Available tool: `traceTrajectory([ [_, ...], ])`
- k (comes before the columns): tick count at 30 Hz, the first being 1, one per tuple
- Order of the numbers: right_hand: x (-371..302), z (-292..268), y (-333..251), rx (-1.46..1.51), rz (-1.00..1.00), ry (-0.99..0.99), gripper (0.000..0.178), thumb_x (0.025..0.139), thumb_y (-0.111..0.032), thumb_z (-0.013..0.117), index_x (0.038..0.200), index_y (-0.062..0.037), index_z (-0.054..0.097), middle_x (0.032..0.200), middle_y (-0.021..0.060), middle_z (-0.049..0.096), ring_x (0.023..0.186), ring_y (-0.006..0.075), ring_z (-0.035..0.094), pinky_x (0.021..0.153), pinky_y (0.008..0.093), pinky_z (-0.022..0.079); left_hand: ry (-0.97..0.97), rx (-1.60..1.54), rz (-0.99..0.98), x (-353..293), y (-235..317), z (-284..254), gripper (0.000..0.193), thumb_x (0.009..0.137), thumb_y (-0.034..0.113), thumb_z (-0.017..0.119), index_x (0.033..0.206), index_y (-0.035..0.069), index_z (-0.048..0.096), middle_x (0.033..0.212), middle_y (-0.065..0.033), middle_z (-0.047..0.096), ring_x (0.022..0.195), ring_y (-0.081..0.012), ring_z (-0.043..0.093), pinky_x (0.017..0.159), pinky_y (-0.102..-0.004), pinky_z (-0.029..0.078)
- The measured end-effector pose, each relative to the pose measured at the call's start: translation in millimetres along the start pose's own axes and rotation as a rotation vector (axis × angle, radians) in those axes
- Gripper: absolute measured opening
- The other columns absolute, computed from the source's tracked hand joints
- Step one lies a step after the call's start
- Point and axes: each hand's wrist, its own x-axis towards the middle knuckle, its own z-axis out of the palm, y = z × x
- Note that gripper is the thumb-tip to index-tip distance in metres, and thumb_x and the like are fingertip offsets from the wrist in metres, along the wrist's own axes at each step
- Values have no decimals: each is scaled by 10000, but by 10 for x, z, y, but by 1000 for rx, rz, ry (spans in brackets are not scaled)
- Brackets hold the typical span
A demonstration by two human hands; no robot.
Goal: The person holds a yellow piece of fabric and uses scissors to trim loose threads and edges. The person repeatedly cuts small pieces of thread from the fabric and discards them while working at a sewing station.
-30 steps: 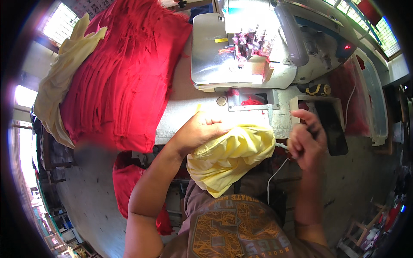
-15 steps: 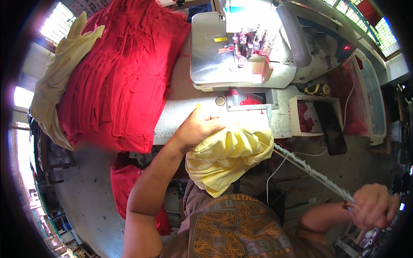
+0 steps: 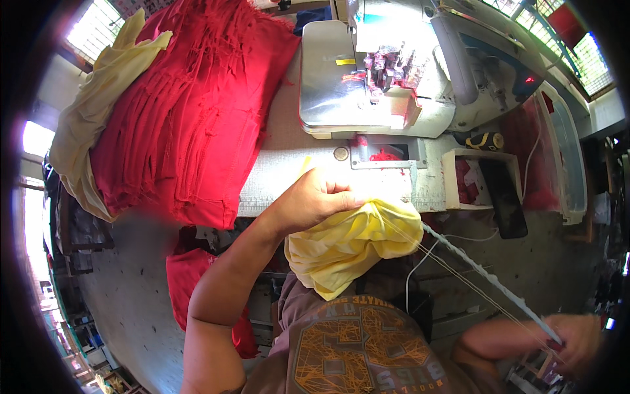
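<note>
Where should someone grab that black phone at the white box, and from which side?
Probably grip the black phone by its lower end, coming from the person's side, with thumb and fingers on its long edges. It slants over the white box, and that end juts past the box's front, leaving both edges exposed there.

The brown shirt (image 3: pixel 367 345) bears print: a curved line of orange lettering, large orange-patterned block characters below it, and blue-grey letters beside those. Small red characters glow on the sewing machine's display (image 3: pixel 529 79). Fine ruler-like markings along the bench (image 3: pixel 430 202) edge are too small to read.
</note>
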Motion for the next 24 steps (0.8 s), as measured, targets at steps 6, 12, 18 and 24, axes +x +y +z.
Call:
traceTrajectory([
  [6, -329, -678, 1486, -921, 1227, 474, 306, 762, -54, 526, 1061, 4, 487, 640, 1, 492, 535, 49, 399, 479, 198, 349, 68, 96, 94, -93, -1, 95, 196, 777, 177, 561, 753, -14, 602, 569, 45, 504, 545, -18, 411, 478, -194, 349],
  [12, -479, -977, 1504, -976, 1241, 616, 97, 783, -77, 512, 838, -4, 479, 637, -5, 470, 548, 45, 416, 485, 188, 346, 127, 539, 150, -340, 25, -190, 158, 748, 150, 582, 771, -4, 610, 610, -43, 577, 537, -57, 479, 517, -219, 389],
  [18, -582, -1078, 1258, -830, 1245, 671, 79, 794, -86, 497, 827, -22, 466, 563, -43, 399, 445, 16, 338, 398, 169, 283, 363, 290, 117, -956, 131, -692, 122, 756, 120, 568, 746, 3, 604, 675, -81, 594, 601, -129, 529, 550, -254, 400],
  [24, -550, -1016, 1369, -810, 1288, 625, 88, 801, -97, 493, 843, -24, 469, 564, -46, 403, 450, 15, 341, 398, 165, 284, 270, -606, 569, -528, 195, -183, 162, 828, 193, 484, 765, 45, 502, 753, -72, 526, 735, -231, 512, 733, -382, 410],
])
